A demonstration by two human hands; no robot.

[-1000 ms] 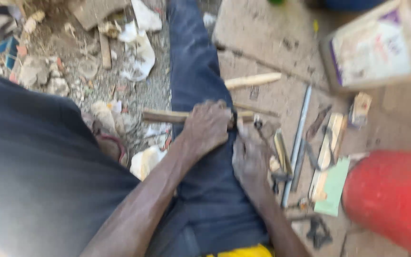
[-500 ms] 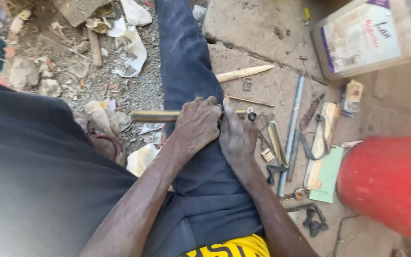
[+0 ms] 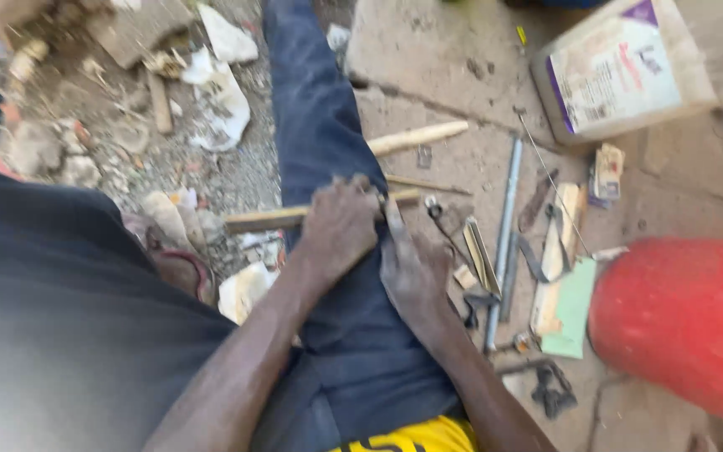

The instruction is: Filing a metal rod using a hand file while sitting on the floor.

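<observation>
Thin wooden stick (image 3: 274, 218) is laid across the blue-trousered leg (image 3: 328, 134), clamped mid-length by closed left hand (image 3: 340, 226). Right hand (image 3: 413, 268) is pressed beside it w/ fingers extended; nothing visibly gripped. Stick prob. light, stiff, snappable; best held nr. the middle.

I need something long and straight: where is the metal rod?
The metal rod lies on the ground right of the right hand, beside the wooden block.

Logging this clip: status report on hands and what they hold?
Left hand shut on wooden stick across the thigh. Right hand beside it, fingers flat on the leg, grip unclear. Metal rod and hand tools lie alongside.
</observation>
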